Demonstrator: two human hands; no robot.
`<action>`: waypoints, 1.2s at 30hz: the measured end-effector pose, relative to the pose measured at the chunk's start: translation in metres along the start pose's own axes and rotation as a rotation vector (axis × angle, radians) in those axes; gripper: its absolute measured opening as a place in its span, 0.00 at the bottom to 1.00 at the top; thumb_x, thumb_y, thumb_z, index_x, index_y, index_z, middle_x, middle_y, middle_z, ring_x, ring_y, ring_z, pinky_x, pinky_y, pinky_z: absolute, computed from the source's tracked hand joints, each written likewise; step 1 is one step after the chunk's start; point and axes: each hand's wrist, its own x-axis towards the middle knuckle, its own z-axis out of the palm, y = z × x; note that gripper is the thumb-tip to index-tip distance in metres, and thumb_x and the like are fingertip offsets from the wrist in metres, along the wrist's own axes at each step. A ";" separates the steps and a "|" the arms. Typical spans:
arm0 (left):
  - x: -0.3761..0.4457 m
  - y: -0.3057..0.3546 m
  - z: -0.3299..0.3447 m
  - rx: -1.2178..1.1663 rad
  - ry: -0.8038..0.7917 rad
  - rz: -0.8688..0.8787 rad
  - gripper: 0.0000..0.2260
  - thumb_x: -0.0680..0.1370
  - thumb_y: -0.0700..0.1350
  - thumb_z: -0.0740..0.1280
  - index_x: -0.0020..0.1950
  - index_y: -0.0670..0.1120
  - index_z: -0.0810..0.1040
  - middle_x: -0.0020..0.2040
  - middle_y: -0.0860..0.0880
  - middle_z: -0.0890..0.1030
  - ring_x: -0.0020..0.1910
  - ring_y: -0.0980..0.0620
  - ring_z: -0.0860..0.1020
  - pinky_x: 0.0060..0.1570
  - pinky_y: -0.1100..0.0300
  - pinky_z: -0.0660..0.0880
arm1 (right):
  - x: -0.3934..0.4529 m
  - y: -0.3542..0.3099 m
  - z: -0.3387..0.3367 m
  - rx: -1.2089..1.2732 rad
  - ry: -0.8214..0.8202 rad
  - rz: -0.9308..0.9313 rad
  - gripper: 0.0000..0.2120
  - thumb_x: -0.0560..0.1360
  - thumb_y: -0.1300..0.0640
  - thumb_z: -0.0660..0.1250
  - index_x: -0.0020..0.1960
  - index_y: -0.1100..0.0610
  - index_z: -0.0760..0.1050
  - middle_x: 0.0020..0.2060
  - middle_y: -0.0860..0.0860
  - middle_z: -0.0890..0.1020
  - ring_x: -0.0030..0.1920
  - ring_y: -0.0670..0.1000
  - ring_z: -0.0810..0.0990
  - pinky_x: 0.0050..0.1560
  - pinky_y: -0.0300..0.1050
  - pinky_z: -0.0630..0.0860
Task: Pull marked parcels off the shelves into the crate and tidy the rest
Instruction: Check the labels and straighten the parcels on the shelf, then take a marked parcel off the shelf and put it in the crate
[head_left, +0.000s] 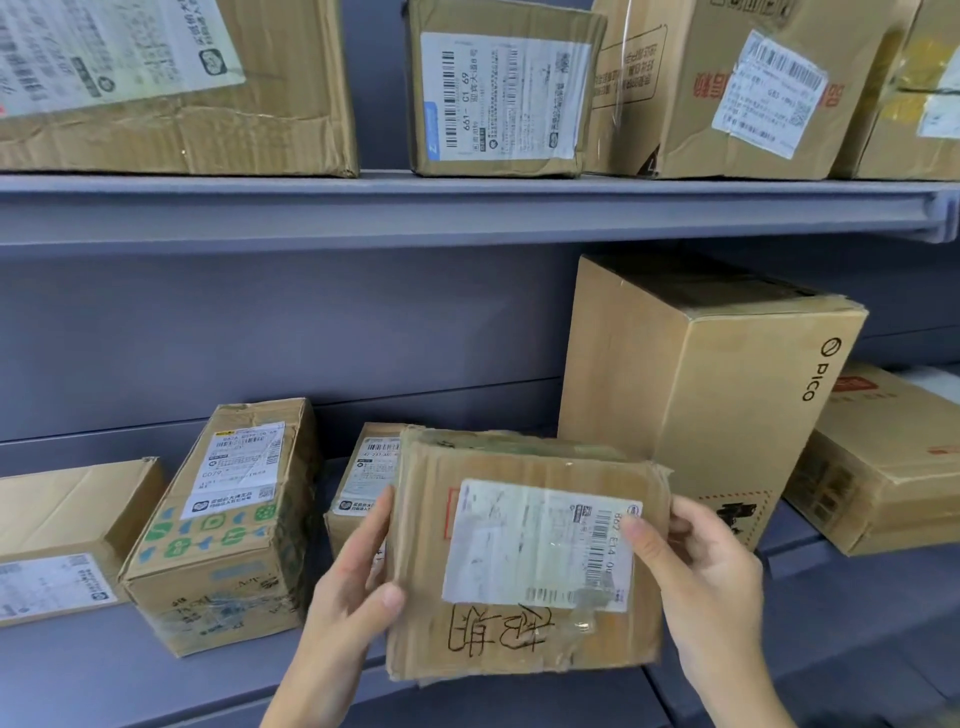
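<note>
A worn cardboard parcel (493, 639) with a white shipping label and handwritten black characters below it is held in front of the lower shelf (218, 680). My left hand (353, 582) grips its left edge, thumb on the front face. My right hand (706, 577) grips its right edge, thumb pressed on the label. The parcel is tilted with its labelled face toward me. No crate is in view.
On the lower shelf a labelled box with green icons (223, 525) stands at left, a flat box (57, 540) beside it, a small labelled box (358, 488) behind the held parcel, a tall PICO box (696, 384) and a flat box (883, 467) at right. The upper shelf (467, 208) carries several labelled boxes.
</note>
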 end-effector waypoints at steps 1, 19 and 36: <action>0.000 0.000 0.000 0.010 -0.015 -0.013 0.51 0.52 0.68 0.76 0.72 0.55 0.65 0.68 0.54 0.73 0.67 0.51 0.72 0.64 0.42 0.68 | 0.001 -0.002 0.002 0.010 -0.004 0.010 0.08 0.64 0.56 0.75 0.41 0.48 0.80 0.37 0.42 0.85 0.37 0.42 0.82 0.35 0.33 0.77; 0.012 -0.008 0.008 -0.275 0.328 -0.106 0.52 0.47 0.64 0.78 0.67 0.45 0.71 0.60 0.38 0.78 0.57 0.39 0.78 0.46 0.49 0.75 | -0.004 0.019 0.007 0.282 -0.345 0.521 0.54 0.39 0.36 0.80 0.63 0.45 0.71 0.58 0.49 0.81 0.59 0.51 0.78 0.63 0.52 0.71; 0.000 0.006 -0.032 0.002 -0.542 -0.427 0.37 0.59 0.54 0.77 0.67 0.57 0.69 0.66 0.58 0.74 0.66 0.60 0.71 0.67 0.56 0.64 | 0.001 -0.027 -0.020 0.062 -0.416 0.520 0.49 0.29 0.42 0.81 0.51 0.53 0.79 0.45 0.50 0.85 0.48 0.52 0.81 0.46 0.48 0.72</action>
